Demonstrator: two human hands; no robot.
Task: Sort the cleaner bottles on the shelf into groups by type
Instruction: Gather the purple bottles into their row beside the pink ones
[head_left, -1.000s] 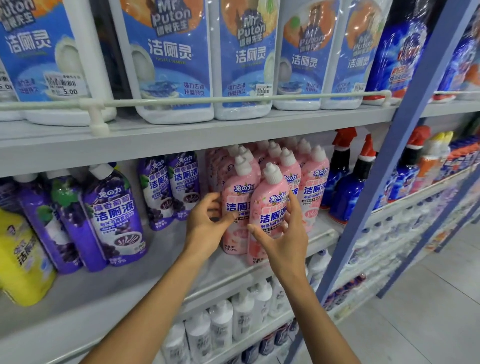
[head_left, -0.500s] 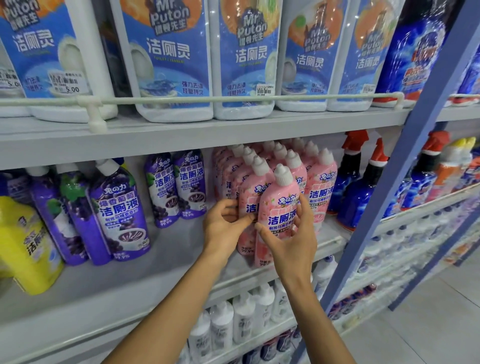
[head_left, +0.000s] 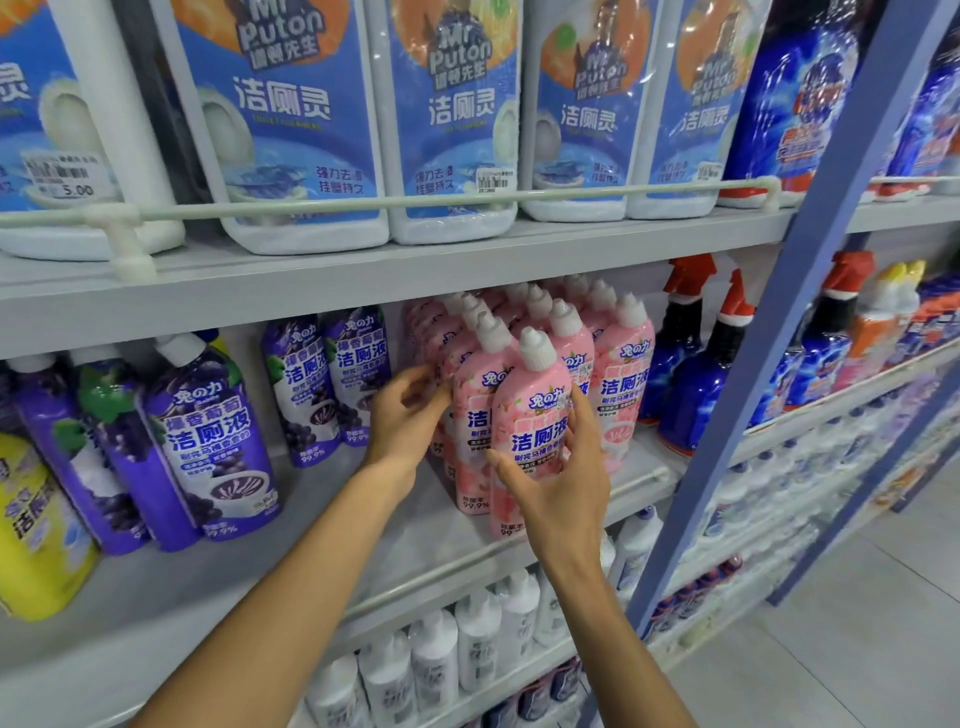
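A cluster of pink cleaner bottles (head_left: 618, 374) with white caps stands on the middle shelf (head_left: 322, 525). My right hand (head_left: 563, 488) grips the front pink bottle (head_left: 535, 415), thumb on its left, fingers round its right side. My left hand (head_left: 408, 415) touches the left side of the pink bottle (head_left: 475, 400) just behind, fingers loose and blurred. Purple grape bottles (head_left: 208, 441) lean at the left, and two more purple bottles (head_left: 327, 384) stand further back. A yellow bottle (head_left: 36, 525) lies at the far left.
Large blue-and-white Mr Puton jugs (head_left: 291, 119) fill the top shelf behind a rail (head_left: 363, 203). Blue spray bottles (head_left: 696, 374) with red triggers stand right of the pink ones. A blue upright post (head_left: 753, 364) divides the bays. White bottles (head_left: 467, 639) fill the shelf below.
Both hands stayed at the pink bottles. The left hand slid from the front of the second pink bottle to its left side. The right hand keeps its hold on the front bottle.
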